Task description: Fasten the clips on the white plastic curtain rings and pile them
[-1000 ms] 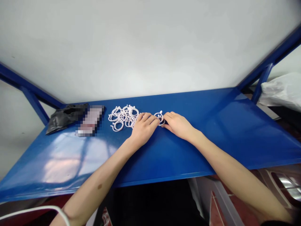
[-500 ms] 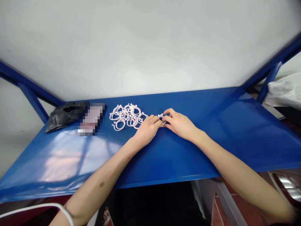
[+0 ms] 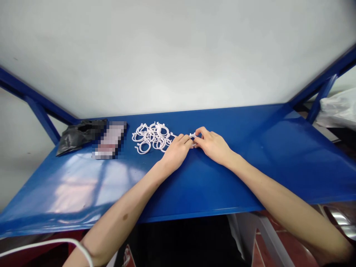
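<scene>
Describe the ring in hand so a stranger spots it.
On the blue shelf, look right of the pile of white rings. One white ring is pinched between the left hand and right hand. It alone is apart from the pile.

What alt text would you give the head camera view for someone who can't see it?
The left hand and right hand meet on a blue shelf, pinching one white ring between their fingertips. A pile of similar rings lies just left of them, then a pixelated flat object and a black bag, before a white wall.
</scene>
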Demonstrator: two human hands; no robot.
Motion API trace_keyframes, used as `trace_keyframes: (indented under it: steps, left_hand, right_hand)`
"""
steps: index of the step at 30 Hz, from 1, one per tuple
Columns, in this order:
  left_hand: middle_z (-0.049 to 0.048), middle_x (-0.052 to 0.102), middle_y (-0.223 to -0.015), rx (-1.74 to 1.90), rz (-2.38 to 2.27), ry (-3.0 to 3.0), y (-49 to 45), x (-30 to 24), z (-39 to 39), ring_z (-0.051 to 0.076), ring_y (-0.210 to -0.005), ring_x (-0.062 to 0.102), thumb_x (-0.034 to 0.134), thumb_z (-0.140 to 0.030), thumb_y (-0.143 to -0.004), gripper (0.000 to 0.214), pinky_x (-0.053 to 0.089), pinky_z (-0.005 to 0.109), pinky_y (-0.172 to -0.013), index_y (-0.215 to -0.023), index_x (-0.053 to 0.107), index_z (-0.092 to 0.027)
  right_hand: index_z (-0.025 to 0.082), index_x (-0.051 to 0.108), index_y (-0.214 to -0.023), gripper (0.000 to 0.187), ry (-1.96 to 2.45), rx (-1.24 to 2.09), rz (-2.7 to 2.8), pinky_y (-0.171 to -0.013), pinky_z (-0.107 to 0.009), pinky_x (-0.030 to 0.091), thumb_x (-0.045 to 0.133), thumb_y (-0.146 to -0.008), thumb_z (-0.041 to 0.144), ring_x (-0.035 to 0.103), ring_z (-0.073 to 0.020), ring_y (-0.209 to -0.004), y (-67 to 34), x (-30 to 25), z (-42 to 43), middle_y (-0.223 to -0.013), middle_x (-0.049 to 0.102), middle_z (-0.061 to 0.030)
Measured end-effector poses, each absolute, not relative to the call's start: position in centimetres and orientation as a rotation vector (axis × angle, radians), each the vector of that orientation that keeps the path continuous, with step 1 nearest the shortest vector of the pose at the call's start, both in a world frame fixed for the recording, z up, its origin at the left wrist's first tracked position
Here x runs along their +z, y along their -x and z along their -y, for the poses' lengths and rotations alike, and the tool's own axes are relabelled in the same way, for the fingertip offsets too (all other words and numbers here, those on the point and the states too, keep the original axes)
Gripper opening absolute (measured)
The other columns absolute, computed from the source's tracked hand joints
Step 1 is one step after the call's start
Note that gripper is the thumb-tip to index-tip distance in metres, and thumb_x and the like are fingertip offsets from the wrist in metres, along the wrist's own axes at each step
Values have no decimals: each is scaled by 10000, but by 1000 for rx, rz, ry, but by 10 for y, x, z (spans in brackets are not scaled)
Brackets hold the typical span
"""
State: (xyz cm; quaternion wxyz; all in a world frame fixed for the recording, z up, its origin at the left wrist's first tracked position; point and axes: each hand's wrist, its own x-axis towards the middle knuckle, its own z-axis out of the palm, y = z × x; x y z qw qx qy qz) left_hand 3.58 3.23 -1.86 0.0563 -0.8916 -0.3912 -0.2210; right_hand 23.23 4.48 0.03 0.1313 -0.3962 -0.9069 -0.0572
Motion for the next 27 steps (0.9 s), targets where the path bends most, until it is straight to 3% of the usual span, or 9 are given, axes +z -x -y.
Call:
trace_keyframes:
  steps: [5,9,16,20,27]
  left_hand:
    - [60,635,-862,-615,1124,2556,-31,-8,-29,208,-785,566,375,-159,-1042,279,433,354,-719,-864,590,-155]
    - [25,631,-780,-711,905,2552,-24,10,-19,163,-691,553,321,-143,-1052,344,420,314,-681,-830,582,-173]
    - [20,665,-855,-656,767,2627,-16,36,-4,136,-763,583,304,-129,-1055,354,469,275,-743,-858,592,-184]
    - [23,610,-746,-672,811,2594,-19,29,-8,150,-691,541,264,-154,-1065,402,443,286,-655,-809,573,-173]
    - [39,570,-719,-626,1073,2501,-28,16,-10,184,-677,504,266,-168,-1061,401,405,320,-617,-796,568,-177]
  right_hand:
    - [186,658,-1045,263,1119,-278,2551,-752,-332,466,402,-1057,248,640,-207,-926,-229,3,-37,-1195,655,-112]
    - [213,671,-1074,316,955,-174,2491,-788,-321,492,364,-1079,289,656,-188,-960,-234,14,-30,-1221,688,-67]
    - [224,699,-969,327,740,-169,2572,-688,-293,446,393,-1074,265,663,-140,-801,-242,35,-18,-1093,752,-34]
    - [181,662,-873,409,801,-311,2627,-597,-304,363,323,-1089,254,609,-129,-652,-232,29,-19,-894,737,-43]
    - [159,649,-905,379,1038,-440,2561,-607,-329,345,306,-1069,164,621,-150,-667,-220,15,-20,-838,718,-62]
